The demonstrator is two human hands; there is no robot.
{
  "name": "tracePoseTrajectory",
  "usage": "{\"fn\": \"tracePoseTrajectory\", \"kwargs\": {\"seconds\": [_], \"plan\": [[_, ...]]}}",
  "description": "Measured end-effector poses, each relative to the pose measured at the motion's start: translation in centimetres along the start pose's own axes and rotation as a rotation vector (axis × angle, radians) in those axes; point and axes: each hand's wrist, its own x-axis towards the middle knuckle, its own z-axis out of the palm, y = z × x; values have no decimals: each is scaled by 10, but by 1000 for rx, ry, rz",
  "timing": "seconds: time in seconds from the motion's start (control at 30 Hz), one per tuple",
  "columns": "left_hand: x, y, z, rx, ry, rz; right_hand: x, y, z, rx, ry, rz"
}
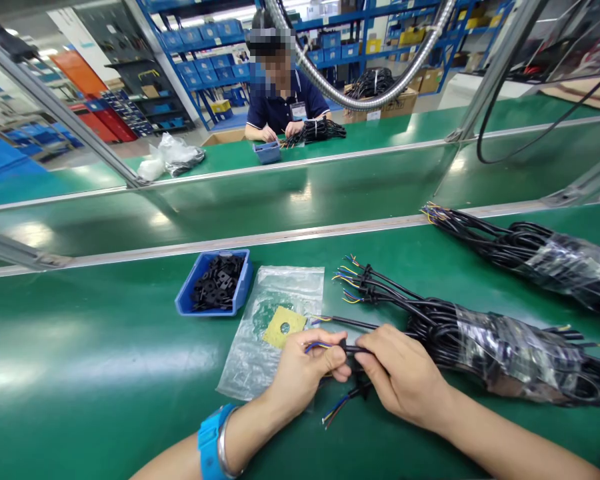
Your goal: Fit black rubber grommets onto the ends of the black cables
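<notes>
Fingers (333, 358) on cable (355, 349) (bin (245, 283): black parts (217, 284))

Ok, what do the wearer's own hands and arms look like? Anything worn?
Left hand: ungloved, with a bright blue wrist strap and a thin, curved silver-coloured band beside it. Right hand: ungloved, nothing on the wrist. No sleeves clearly visible along either forearm; no readable markings.

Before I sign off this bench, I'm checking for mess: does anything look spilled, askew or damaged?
Nothing stands out as spilled or damaged: the black parts sit inside the blue bin. The clear bag lies slanted, partly hidden by the left grip, but that seems harmless. The held black cable looks whole where visible.
</notes>
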Motion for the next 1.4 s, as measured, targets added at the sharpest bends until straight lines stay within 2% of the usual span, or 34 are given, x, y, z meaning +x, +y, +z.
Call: {"fn": "tracePoseTrajectory", "kwargs": {"seconds": [0.1,0.2,0.33,0.47,0.6,0.7,0.8,0.87,0.97,1.07,1.17,1.3,1.4], "plan": [[-1,0,2,3,-43,31,-1,0,1,3,21,-24],[-3,0,3,82,-97,139,0,0,1,63,-10,-22],[-5,-3,1,258,-91,299,-1,-1,2,100,-52,-5],[-4,-7,3,265,-90,324,-2,-3,2,78,-80,0],[-1,-4,7,203,-41,252,1,-3,0,73,-143,28],[4,-1,6,84,-27,73,4,-1,-1,53,-179,31],[7,-1,3,-9,-24,-77,4,1,-2,11,-124,34],[7,-2,3,-19,-32,-84,3,1,-3,29,-78,36],[4,-5,4,18,-66,48,2,1,-5,143,-106,46],[1,-6,5,164,-82,269,4,0,-8,239,-190,65],[-1,-8,5,285,-101,391,6,-1,-12,287,-238,83],[1,-8,6,318,-94,422,8,0,-15,332,-289,104],[4,-2,4,329,-116,302,7,2,-14,294,-274,88]]}}
